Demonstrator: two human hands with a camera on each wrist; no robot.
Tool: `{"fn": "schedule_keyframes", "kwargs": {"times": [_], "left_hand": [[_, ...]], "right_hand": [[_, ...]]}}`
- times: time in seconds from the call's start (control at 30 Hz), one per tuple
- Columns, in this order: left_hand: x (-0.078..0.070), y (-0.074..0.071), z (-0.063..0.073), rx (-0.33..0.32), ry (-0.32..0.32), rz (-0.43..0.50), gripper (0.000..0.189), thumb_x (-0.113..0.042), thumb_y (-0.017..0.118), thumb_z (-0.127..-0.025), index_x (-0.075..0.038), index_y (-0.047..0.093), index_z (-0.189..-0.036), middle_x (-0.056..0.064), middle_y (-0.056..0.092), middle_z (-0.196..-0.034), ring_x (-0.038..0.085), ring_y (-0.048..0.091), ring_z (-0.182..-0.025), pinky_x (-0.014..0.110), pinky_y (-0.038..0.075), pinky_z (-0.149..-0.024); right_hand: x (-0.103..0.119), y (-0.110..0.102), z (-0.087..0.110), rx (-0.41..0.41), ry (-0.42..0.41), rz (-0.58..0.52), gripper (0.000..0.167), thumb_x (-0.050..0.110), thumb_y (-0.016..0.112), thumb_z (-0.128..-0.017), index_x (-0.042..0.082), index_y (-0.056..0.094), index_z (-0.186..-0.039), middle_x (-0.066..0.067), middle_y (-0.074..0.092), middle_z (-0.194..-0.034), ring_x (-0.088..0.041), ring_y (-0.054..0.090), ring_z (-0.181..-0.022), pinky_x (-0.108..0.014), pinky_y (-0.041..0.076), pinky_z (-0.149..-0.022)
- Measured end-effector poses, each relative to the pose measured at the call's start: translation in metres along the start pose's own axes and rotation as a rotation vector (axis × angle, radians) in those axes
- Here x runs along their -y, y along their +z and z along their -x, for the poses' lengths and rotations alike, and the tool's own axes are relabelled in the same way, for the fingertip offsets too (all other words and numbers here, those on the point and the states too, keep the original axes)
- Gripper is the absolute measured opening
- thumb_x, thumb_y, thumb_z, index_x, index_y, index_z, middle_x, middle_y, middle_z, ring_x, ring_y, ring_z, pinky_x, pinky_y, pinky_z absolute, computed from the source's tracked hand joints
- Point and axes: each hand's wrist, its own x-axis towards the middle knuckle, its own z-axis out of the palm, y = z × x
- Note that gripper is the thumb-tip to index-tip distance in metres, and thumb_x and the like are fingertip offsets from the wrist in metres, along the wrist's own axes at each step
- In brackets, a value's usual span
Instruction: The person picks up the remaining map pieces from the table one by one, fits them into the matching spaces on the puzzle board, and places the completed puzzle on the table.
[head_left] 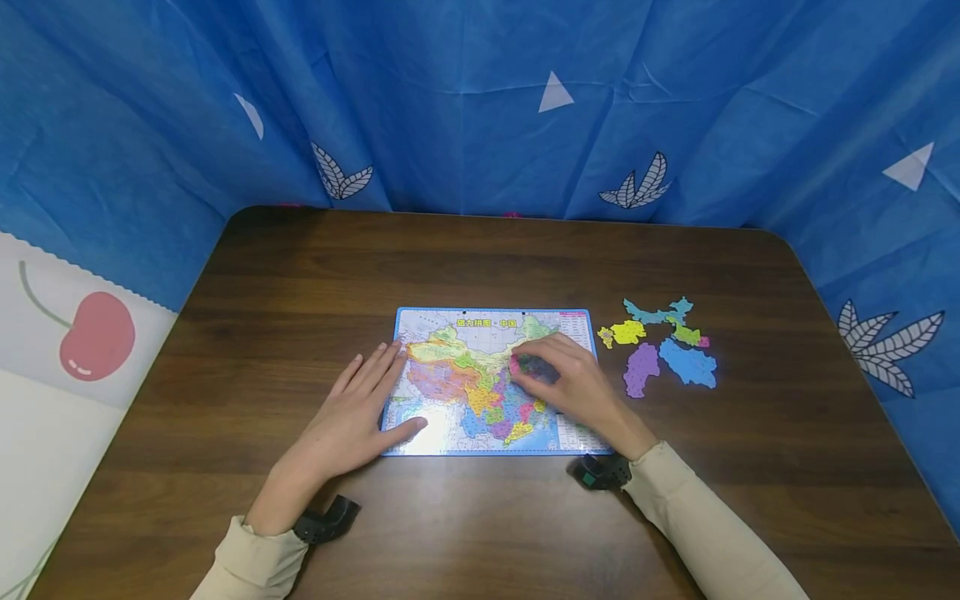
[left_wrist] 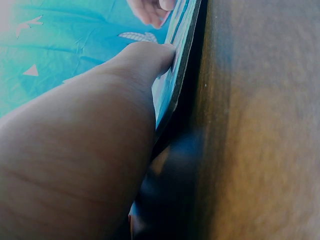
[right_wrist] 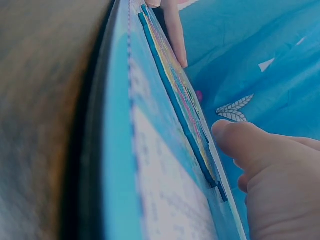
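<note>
A magnetic map puzzle board (head_left: 566, 333) with a blue border lies on the table, many coloured pieces set in its map. Across its left edge rests my left hand (head_left: 360, 408), fingers straight and spread, thumb on the lower left part. My right hand (head_left: 573, 379) is over the right half of the map. Its thumb and fingers pinch a small pink puzzle piece (head_left: 513, 364), mostly covered by the fingertips. In the left wrist view the left thumb (left_wrist: 162, 57) lies on the board, and the right wrist view shows the right thumb (right_wrist: 235, 137) close above the map.
Loose puzzle pieces lie right of the board: a purple one (head_left: 641, 369), a blue one (head_left: 687, 363), a yellow one (head_left: 628, 332), a long teal one (head_left: 652, 315) and several smaller ones. A blue curtain (head_left: 465, 125) hangs behind the wooden table (head_left: 315, 275).
</note>
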Motion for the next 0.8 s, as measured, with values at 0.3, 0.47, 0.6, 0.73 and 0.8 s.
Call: {"fn": "schedule_keyframes", "kwargs": {"times": [0.3, 0.47, 0.6, 0.73, 0.8], "left_hand": [[0.0006, 0.0004, -0.0002, 0.004, -0.003, 0.008, 0.101, -0.072, 0.058, -0.091, -0.011, 0.025, -0.165, 0.007, 0.014, -0.174, 0.030, 0.011, -0.161, 0.054, 0.005, -0.129], [0.0008, 0.0004, -0.0001, 0.002, -0.001, 0.006, 0.101, -0.072, 0.058, -0.091, -0.011, 0.024, -0.165, 0.007, 0.013, -0.174, 0.030, 0.011, -0.161, 0.054, 0.005, -0.129], [0.0009, 0.0004, -0.0002, 0.003, 0.000, 0.008, 0.101, -0.071, 0.058, -0.091, -0.011, 0.025, -0.165, 0.007, 0.013, -0.174, 0.030, 0.011, -0.161, 0.054, 0.006, -0.129], [0.0008, 0.0004, -0.0005, 0.009, -0.003, 0.011, 0.101, -0.072, 0.058, -0.091, -0.010, 0.025, -0.165, 0.007, 0.013, -0.174, 0.030, 0.011, -0.161, 0.054, 0.005, -0.129], [0.0007, 0.0004, -0.0006, 0.011, -0.004, 0.012, 0.101, -0.072, 0.058, -0.091, -0.011, 0.024, -0.165, 0.007, 0.013, -0.174, 0.030, 0.011, -0.161, 0.054, 0.005, -0.129]], "right_hand": [[-0.0014, 0.0004, 0.0005, 0.037, -0.016, -0.004, 0.032, 0.027, 0.087, -0.085, 0.018, 0.077, -0.114, 0.009, 0.076, -0.112, -0.011, 0.066, -0.107, -0.036, 0.058, -0.094], [-0.0016, 0.0010, 0.0002, 0.041, -0.039, -0.001, 0.025, 0.028, 0.087, -0.085, 0.019, 0.080, -0.108, 0.009, 0.077, -0.112, -0.011, 0.066, -0.107, -0.036, 0.058, -0.093], [-0.0011, 0.0008, 0.0002, 0.043, -0.047, 0.009, 0.023, 0.029, 0.087, -0.085, 0.018, 0.082, -0.104, 0.008, 0.077, -0.113, -0.011, 0.066, -0.108, -0.035, 0.058, -0.093], [-0.0013, 0.0012, 0.0003, 0.058, -0.036, 0.023, 0.023, 0.031, 0.087, -0.085, 0.018, 0.083, -0.104, 0.009, 0.077, -0.113, -0.010, 0.065, -0.109, -0.034, 0.058, -0.093], [-0.0013, 0.0013, 0.0005, 0.067, -0.028, 0.027, 0.024, 0.031, 0.087, -0.085, 0.018, 0.083, -0.105, 0.009, 0.077, -0.113, -0.010, 0.065, -0.109, -0.033, 0.058, -0.093]]}}
